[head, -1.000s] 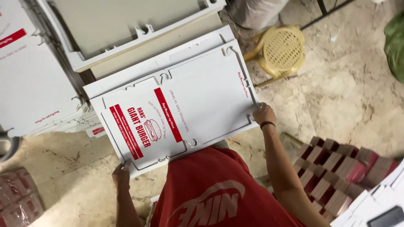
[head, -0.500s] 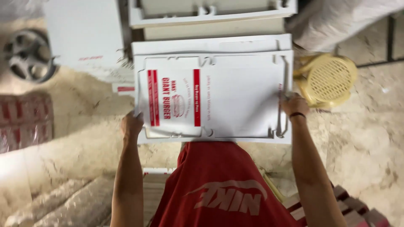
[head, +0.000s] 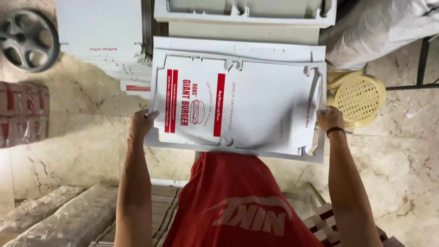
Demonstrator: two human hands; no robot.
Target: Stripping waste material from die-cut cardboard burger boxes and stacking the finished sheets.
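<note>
Since the earlier picture, both hands had shifted only a little, and the flat sheet had come squarer to the person. The left hand (head: 141, 123) gripped the left edge of the flat white box sheet (head: 270, 110), fingers curled over it. The right hand (head: 330, 119) held the right edge the same way, with a dark band on its wrist. So the sheet was held up between the two hands, just above a stack of more white sheets (head: 238, 49) — it had red stripes and a small burger drawing on its left part.

Below the sheet was the person's red shirt (head: 238, 206). Just beside the right hand stood a yellow plastic stool (head: 359, 98) on the pale stone floor (head: 82, 137). Above the stool lay a grey plastic sack (head: 384, 27). Far to the left were a grey wheel (head: 27, 39) — up in the corner — and red wrapped packs (head: 23, 114). Clear-wrapped bundles (head: 64, 215) lay near the left arm.
</note>
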